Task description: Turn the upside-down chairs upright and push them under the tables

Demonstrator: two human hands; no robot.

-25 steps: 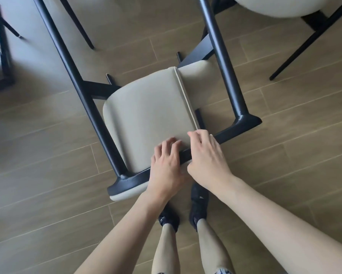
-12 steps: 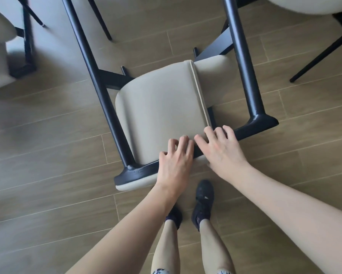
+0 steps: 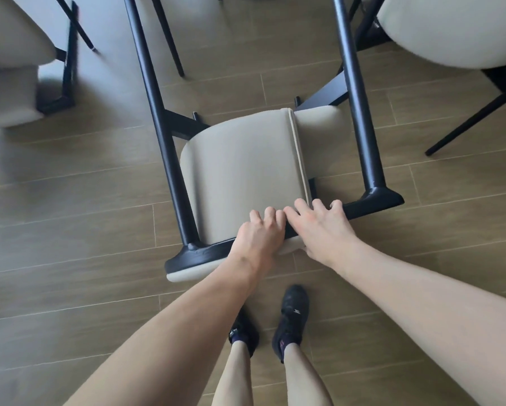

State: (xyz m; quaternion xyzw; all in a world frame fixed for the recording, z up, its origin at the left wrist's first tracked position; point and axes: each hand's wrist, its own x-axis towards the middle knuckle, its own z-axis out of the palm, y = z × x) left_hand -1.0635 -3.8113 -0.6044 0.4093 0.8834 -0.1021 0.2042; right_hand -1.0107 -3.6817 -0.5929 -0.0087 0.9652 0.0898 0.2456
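**Both hands on the back rail of a chair at frame centre**

Head view: wood-plank floor (image 3: 70, 230) fills the frame. At the upper left stands a second beige chair (image 3: 9, 51) with a black frame, blurred; at the upper right a third beige chair (image 3: 451, 27) on thin black legs, one leg slanting down toward the right edge. A thin black leg (image 3: 170, 39) reaches the floor at top centre, just beyond the middle chair; what it belongs to cannot be told. Two black shoes (image 3: 292, 315) stand on the floor at lower centre, just below the middle chair.

The chair (image 3: 243, 177) in hand lies in the centre, its beige cushion facing the camera and two long black posts running toward the top of the frame. Its black bottom rail crosses just above the shoes.

The left hand (image 3: 257, 238) curls its fingers over that rail at the cushion's lower edge, gripping it. The right hand (image 3: 322, 227) rests touching beside it, fingers spread and bent over the same rail.

Counted: three chairs, two hands, two shoes.
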